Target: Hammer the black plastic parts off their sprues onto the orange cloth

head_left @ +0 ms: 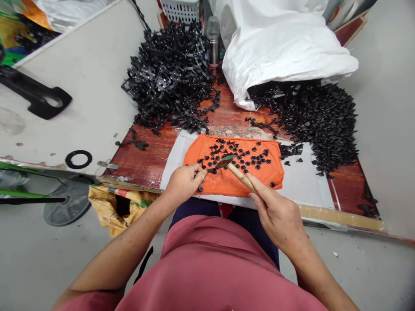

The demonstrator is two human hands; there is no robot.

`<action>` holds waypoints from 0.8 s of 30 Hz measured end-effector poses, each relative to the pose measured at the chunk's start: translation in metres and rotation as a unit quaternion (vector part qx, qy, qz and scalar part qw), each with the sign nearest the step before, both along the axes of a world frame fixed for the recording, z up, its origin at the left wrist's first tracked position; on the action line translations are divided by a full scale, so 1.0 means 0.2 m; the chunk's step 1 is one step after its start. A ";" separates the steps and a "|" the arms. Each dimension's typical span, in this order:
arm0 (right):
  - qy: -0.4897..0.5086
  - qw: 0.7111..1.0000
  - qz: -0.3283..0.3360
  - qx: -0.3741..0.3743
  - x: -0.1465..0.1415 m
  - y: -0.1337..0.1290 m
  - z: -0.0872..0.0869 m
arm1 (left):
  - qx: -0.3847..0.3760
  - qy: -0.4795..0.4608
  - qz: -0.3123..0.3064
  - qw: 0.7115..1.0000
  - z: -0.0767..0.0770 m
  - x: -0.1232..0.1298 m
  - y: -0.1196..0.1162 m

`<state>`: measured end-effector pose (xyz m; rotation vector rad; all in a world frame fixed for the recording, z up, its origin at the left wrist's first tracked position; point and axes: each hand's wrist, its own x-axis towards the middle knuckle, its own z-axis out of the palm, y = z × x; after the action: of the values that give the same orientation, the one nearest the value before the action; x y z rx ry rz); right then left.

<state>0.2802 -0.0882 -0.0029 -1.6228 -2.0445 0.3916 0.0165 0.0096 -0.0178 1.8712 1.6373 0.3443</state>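
Observation:
My right hand (279, 211) grips the wooden handle of a small hammer (240, 176). The dark hammer head lies over the orange cloth (223, 188), just above small black pieces; contact cannot be told. With thumb and forefinger pinched at the cloth's left part, my left hand (184, 181) holds a small black plastic piece (211, 170), mostly hidden by the fingers. Several black round-based pegs (257, 160) are scattered over the cloth around the hammer head.
A tall heap of black linked strips (168, 73) stands at the back left, beside a bottle (213, 43). Loose black pieces (317, 116) spill from a white sack (285, 47) at the right. Pale partitions (97, 65) flank the red-brown tabletop (152, 147). A yellow bag (110, 211) sits below its left edge.

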 end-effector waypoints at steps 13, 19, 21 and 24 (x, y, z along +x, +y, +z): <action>-0.108 0.994 0.006 0.029 -0.05 0.01 -0.08 | 0.004 0.043 0.010 0.999 0.00 0.02 -0.03; -0.168 0.985 -0.008 -0.027 -0.09 0.02 -0.08 | 0.006 0.042 -0.031 0.999 0.01 0.00 -0.02; -0.184 0.982 -0.008 -0.039 -0.09 0.03 -0.08 | 0.000 0.003 -0.076 0.997 0.03 -0.05 -0.01; -0.166 0.985 -0.003 -0.043 -0.06 0.05 -0.10 | -0.004 -0.018 -0.083 0.996 0.11 -0.16 0.01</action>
<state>0.2676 -0.0788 -0.0222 -1.8487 -2.2897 0.2186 -0.0156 0.0116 0.0035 1.9688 1.4447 0.2991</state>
